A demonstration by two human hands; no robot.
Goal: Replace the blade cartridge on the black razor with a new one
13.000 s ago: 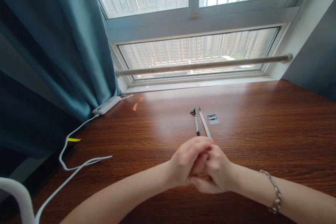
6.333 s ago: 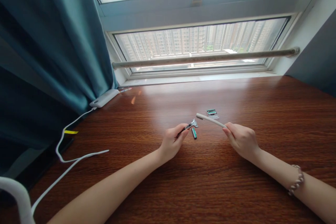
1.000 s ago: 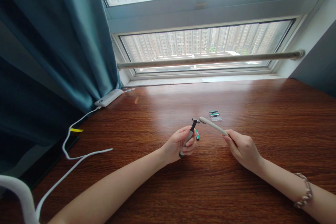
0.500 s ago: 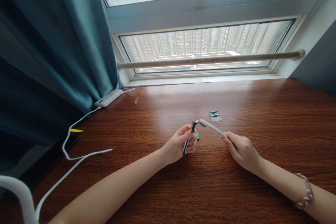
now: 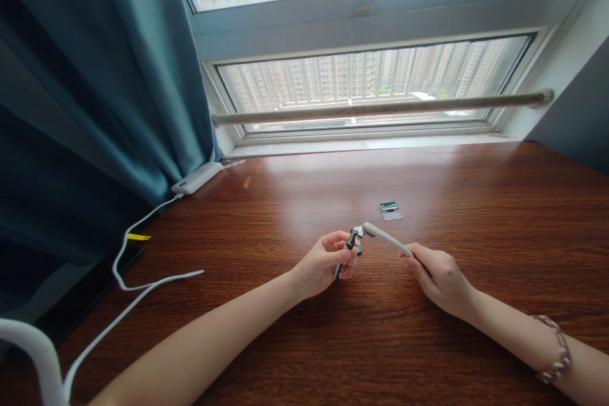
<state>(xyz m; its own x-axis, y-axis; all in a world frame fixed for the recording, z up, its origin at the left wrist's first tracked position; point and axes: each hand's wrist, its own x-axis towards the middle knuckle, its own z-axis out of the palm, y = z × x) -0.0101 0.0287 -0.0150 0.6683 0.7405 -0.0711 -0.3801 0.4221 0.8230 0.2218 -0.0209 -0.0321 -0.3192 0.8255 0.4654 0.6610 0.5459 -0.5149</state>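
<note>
The fingers of the left hand are curled closed around the handle of a razor, thumb on the near side and the other fingers wrapped behind it. The razor leans: its dark lower end pokes out below these fingers, and its silvery head sticks up just past their tips, toward the right hand.

The fingers of the right hand are pinched together on the end of a pale toothbrush, thumb against forefinger. The brush reaches out from them toward the left fingers, rising a little, with its bristles facing down at the razor's head. The two tools meet in the gap between the hands, just beside the left fingertips; whether the bristles actually press on the metal, I cannot tell.

Right behind the left fingertips, partly hidden by the razor and the hand, a small green and black piece lies on the desk. Beyond the fingers of both hands, about midway between them, lies a small clear case with dark and green strips in it.

Well off to the left of the left fingers are a white cable, a yellow strip and a white device by the curtain. A bracelet circles the right forearm, well behind those fingers.
</note>
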